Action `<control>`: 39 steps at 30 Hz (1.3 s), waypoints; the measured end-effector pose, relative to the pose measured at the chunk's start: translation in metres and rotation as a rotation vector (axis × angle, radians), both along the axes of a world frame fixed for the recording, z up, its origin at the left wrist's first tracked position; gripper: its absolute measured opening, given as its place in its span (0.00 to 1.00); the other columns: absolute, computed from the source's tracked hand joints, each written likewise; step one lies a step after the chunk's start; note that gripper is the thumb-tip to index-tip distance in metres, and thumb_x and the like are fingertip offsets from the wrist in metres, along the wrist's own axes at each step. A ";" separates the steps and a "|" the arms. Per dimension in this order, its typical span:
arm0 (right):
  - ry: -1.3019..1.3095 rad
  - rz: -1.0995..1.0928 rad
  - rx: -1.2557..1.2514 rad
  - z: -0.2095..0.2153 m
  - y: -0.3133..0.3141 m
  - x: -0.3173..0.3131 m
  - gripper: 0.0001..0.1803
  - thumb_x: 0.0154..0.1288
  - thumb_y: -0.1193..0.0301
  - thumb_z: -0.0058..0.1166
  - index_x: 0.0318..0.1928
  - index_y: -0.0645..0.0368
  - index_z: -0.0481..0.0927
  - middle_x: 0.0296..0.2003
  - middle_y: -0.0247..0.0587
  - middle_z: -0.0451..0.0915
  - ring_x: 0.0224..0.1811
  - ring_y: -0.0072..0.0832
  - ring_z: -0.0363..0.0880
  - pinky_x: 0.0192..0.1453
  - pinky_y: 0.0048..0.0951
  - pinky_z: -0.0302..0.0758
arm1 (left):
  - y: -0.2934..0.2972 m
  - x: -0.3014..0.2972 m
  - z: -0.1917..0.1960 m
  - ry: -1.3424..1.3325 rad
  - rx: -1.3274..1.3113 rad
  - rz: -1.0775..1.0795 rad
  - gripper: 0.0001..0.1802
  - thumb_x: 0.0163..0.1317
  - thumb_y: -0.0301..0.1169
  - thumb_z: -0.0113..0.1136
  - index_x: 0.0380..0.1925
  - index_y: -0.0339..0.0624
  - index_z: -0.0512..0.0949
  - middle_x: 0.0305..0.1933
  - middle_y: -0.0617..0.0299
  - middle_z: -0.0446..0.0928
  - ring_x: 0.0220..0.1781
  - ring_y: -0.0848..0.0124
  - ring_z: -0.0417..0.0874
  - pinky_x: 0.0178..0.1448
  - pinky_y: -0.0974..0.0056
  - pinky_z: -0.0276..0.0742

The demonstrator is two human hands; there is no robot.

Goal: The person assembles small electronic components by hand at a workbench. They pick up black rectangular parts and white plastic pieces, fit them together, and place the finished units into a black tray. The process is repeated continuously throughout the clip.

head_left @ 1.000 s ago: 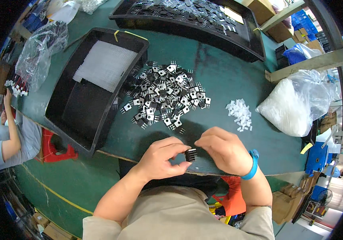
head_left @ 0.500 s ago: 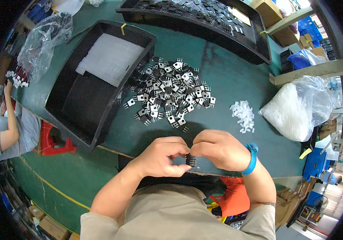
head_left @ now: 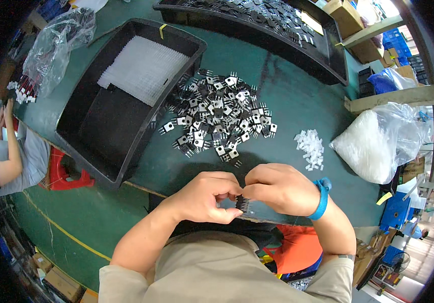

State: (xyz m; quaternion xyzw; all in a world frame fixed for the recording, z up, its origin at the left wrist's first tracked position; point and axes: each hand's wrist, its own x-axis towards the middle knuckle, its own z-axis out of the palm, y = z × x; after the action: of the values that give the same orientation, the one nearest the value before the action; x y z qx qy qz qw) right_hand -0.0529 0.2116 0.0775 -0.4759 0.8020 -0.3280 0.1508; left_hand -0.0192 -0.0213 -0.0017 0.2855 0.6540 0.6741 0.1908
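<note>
A small stack of black parts with thin legs is held at the near edge of the table, between the two hands and in front of the body. It is pinched by the left hand, the grip closed on it between thumb and forefinger, with the legs pointed right. The stack's upper end is met by the bent fingertips of the right hand; whether a part is grasped there cannot be told, as the tips are hidden by the fingers. A blue band is worn on the right wrist. Beyond the hands, a loose pile of black and silver parts is spread on the table, legs turned every way. To the right of the pile, small white pieces are heaped, and near them a clear bag of white material is set. On the left, a black bin is placed, with a white ridged block laid in its far part. At the back, a long black tray is filled with dark parts. At far left, a co-worker is seen beside a red stool.
</note>
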 end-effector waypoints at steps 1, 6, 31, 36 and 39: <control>0.012 -0.019 0.011 -0.001 0.000 0.000 0.18 0.55 0.77 0.58 0.49 0.55 0.80 0.39 0.40 0.77 0.41 0.43 0.81 0.44 0.41 0.79 | 0.000 0.000 0.000 -0.012 -0.002 -0.002 0.15 0.49 0.28 0.75 0.38 0.38 0.84 0.33 0.63 0.79 0.27 0.74 0.74 0.30 0.67 0.71; 0.015 -0.176 0.018 0.006 0.008 0.003 0.17 0.56 0.75 0.59 0.48 0.55 0.80 0.40 0.41 0.78 0.42 0.43 0.82 0.43 0.41 0.80 | -0.002 0.002 0.001 -0.051 -0.031 -0.020 0.15 0.49 0.29 0.74 0.38 0.38 0.84 0.33 0.64 0.78 0.27 0.74 0.73 0.30 0.67 0.70; 0.246 -0.887 0.295 -0.044 0.102 0.022 0.06 0.62 0.78 0.61 0.39 0.60 0.79 0.39 0.48 0.77 0.41 0.49 0.79 0.44 0.43 0.77 | 0.078 -0.001 0.007 0.018 -0.031 0.129 0.15 0.50 0.26 0.75 0.39 0.37 0.84 0.31 0.64 0.78 0.25 0.78 0.71 0.27 0.70 0.68; 0.021 -0.900 -0.051 -0.034 0.082 0.038 0.08 0.63 0.79 0.61 0.41 0.60 0.77 0.37 0.48 0.78 0.41 0.47 0.80 0.45 0.40 0.77 | 0.084 -0.003 0.000 0.047 -0.036 0.172 0.15 0.50 0.25 0.75 0.40 0.36 0.84 0.32 0.64 0.78 0.24 0.79 0.71 0.27 0.71 0.68; -0.084 -0.862 -0.176 -0.023 0.073 0.046 0.09 0.62 0.81 0.63 0.41 0.60 0.78 0.38 0.48 0.80 0.41 0.44 0.81 0.45 0.36 0.77 | 0.083 -0.002 0.002 0.085 -0.051 0.169 0.17 0.49 0.25 0.75 0.41 0.37 0.85 0.32 0.64 0.78 0.25 0.78 0.71 0.27 0.70 0.69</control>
State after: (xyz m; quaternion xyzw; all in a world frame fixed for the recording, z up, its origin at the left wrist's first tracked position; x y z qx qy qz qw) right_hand -0.0066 0.2846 0.0550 -0.0953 0.8894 -0.4470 -0.0085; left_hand -0.0216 0.0613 0.0004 0.2528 0.7003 0.6580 0.1126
